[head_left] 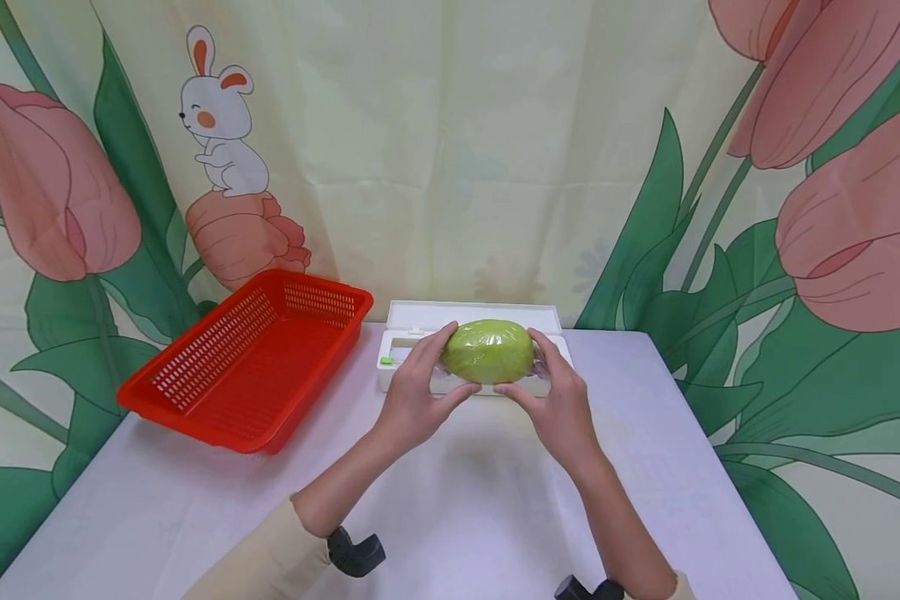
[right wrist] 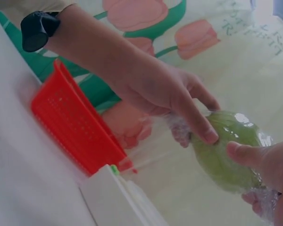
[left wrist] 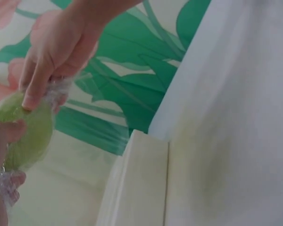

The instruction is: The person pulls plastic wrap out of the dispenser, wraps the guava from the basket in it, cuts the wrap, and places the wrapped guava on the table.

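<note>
A glossy green oval fruit [head_left: 489,352], wrapped in clear cling film, is held up between both hands. My left hand [head_left: 418,393] grips its left end, thumb at the near side and fingers round the far side. On the opposite end my right hand [head_left: 566,404] grips it the same way. In the right wrist view both thumbs press on the fruit [right wrist: 226,153], and crumpled film [right wrist: 269,202] bunches by the fingers at its ends. Behind the fruit stands a white cling film dispenser box [head_left: 387,380] with its lid [head_left: 472,317] raised, partly hidden by the hands.
A red plastic basket [head_left: 288,358] with slotted sides sits at the left of the white-covered table [head_left: 450,500]. A small green slider [head_left: 387,361] shows on the dispenser's left edge. A curtain [head_left: 495,167] printed with tulips hangs behind the table.
</note>
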### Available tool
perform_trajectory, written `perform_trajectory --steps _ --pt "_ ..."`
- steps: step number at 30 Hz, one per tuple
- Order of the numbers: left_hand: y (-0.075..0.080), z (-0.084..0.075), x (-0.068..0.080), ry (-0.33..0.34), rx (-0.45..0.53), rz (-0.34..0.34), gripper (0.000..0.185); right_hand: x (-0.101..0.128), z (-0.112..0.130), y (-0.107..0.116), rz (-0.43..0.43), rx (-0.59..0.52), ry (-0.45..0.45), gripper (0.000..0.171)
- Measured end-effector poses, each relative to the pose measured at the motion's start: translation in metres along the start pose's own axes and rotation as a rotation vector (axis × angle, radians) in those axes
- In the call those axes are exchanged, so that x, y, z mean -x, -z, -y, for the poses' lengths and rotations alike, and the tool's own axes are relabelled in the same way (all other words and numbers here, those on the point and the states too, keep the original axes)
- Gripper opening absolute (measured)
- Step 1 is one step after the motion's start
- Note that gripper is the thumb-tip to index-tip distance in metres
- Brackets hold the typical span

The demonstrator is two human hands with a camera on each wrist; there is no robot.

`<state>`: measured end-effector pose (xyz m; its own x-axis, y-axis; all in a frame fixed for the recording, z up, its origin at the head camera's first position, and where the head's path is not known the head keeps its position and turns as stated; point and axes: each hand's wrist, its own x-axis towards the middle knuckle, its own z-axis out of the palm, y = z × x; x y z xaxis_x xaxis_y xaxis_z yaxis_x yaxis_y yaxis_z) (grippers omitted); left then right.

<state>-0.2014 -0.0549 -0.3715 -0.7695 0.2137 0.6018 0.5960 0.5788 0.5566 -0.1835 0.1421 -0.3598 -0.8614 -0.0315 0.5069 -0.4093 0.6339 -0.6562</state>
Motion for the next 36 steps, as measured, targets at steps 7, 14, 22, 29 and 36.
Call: perform_trajectory --steps 7,14,22,29,36 --pt "0.004 -0.003 0.002 -0.03 0.006 -0.009 0.082 0.003 0.005 0.004 -0.006 0.001 0.01 0.084" --pt "0.009 -0.01 0.003 -0.052 0.021 -0.018 0.08 0.007 0.011 0.008 -0.018 0.012 0.021 0.085" --pt "0.014 -0.017 0.005 -0.054 0.024 -0.024 0.081 0.009 0.016 0.012 -0.028 0.018 0.027 0.086" --pt "0.017 -0.021 0.006 -0.054 0.024 -0.028 0.08 0.012 0.019 0.015 -0.041 0.028 0.043 0.087" --pt "0.019 -0.024 0.008 -0.052 0.024 -0.028 0.079 0.015 0.021 0.017 -0.045 0.041 0.046 0.088"
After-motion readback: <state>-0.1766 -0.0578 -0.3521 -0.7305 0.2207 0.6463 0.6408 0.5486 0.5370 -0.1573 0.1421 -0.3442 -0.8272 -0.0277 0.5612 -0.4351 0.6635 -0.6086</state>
